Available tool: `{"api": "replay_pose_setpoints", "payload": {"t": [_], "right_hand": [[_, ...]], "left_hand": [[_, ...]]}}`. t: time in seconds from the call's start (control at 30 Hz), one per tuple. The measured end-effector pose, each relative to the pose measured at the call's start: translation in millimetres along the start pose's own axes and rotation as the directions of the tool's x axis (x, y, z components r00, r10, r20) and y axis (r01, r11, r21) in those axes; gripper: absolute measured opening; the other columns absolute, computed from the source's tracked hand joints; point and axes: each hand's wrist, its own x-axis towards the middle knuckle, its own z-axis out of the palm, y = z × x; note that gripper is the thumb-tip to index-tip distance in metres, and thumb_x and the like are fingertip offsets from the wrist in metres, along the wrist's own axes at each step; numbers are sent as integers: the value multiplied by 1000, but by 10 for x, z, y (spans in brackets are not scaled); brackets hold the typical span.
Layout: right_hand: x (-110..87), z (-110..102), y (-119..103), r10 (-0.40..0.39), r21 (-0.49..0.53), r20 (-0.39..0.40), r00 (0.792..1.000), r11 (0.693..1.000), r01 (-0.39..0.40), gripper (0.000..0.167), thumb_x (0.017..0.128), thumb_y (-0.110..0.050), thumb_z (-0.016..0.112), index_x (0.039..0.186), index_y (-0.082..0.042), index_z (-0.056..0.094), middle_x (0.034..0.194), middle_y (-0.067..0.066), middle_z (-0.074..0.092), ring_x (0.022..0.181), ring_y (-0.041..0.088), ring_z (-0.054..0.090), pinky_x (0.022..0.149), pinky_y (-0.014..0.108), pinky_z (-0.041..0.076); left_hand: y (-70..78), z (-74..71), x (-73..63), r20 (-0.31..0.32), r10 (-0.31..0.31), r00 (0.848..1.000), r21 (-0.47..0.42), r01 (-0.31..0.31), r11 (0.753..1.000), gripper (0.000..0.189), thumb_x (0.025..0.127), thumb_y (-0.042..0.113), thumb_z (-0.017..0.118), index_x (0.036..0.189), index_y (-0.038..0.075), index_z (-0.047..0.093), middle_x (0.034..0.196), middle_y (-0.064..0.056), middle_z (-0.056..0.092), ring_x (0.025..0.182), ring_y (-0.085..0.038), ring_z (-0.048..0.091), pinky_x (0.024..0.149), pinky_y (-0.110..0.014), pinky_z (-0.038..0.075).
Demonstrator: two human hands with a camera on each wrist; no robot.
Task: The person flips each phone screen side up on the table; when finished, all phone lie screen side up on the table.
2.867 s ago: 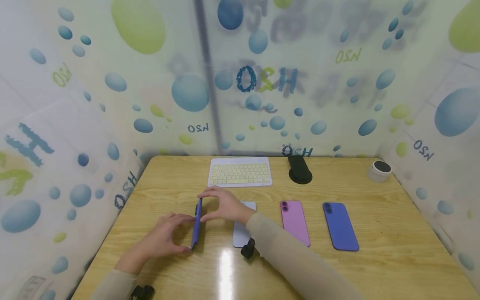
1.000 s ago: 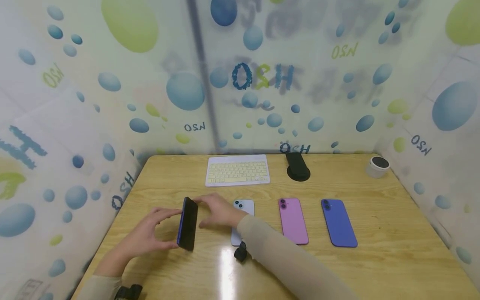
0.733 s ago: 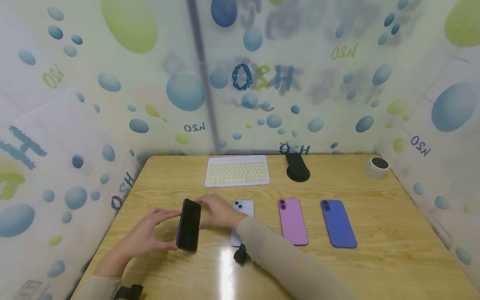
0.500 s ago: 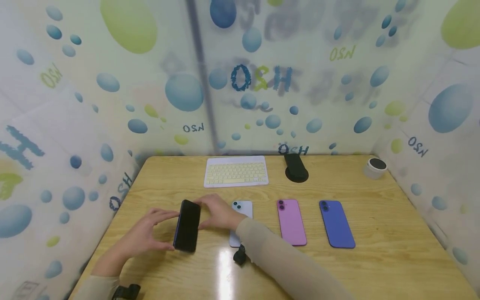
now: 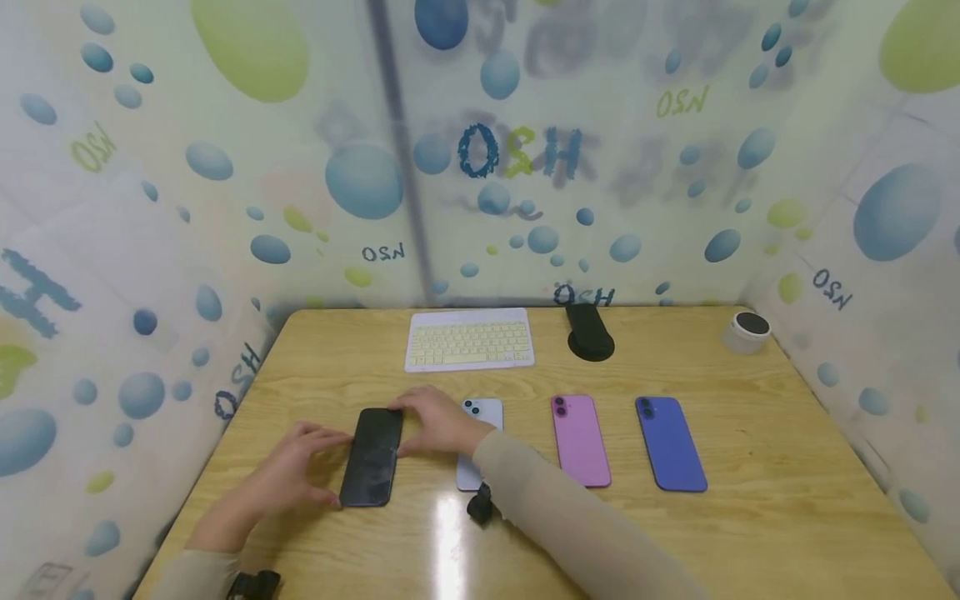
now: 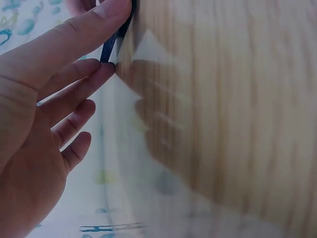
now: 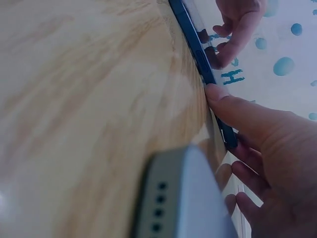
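Note:
A dark blue smartphone [image 5: 372, 458] lies screen up on the left side of the wooden table. My left hand [image 5: 288, 471] holds its left side, thumb by the near corner and fingertips at the long edge. From the far right corner my right hand [image 5: 437, 422] grips it too, the thumb against the right edge. In the right wrist view, that thumb presses the phone's side [image 7: 198, 54]. The left wrist view catches only a sliver of the phone [image 6: 110, 47] between thumb and fingers. A pale blue phone [image 5: 468, 473] lies face down, partly hidden under my right wrist.
A pink phone [image 5: 582, 442] and a blue phone [image 5: 672, 446] lie face down further right. Along the back stand a white keyboard [image 5: 469, 342], a black stand with a round base [image 5: 590, 333] and a small white cylinder with a dark top [image 5: 747, 332]. Patterned curtains surround the table.
The smartphone, earlier held on its edge, has tipped over to the left and now lies flat with its screen up. Both hands stay at its edges and have lowered with it.

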Motion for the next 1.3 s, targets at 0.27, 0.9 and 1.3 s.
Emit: {"api": "replay_pose_setpoints", "payload": {"t": [0.27, 0.9, 1.3], "right_hand": [[-5, -37, -9, 8, -7, 28, 1000, 1000, -8, 75, 80, -43, 89, 145, -20, 60, 149, 2, 58, 143, 21, 47, 122, 35, 33], [-496, -454, 356, 77, -16, -5, 997, 997, -77, 60, 90, -32, 80, 144, -15, 60, 151, 3, 57, 145, 24, 46, 124, 43, 30], [-934, -634, 698, 181, 53, -52, 982, 983, -178, 58, 94, -32, 77, 147, -15, 58, 153, 5, 55, 147, 27, 44, 124, 47, 30]], "left_hand": [[12, 28, 20, 11, 12, 1000, 41, -12, 999, 86, 54, 27, 102, 132, 9, 70, 130, -7, 69, 118, -29, 52, 99, -55, 44], [341, 132, 304, -28, 134, 991, 103, -130, 986, 65, 78, 42, 90, 134, 16, 69, 132, -3, 68, 116, -23, 55, 96, -52, 49], [807, 447, 635, 51, 104, 993, 45, -106, 993, 67, 77, 35, 91, 136, 15, 67, 135, -5, 67, 125, -28, 55, 104, -53, 47]]}}
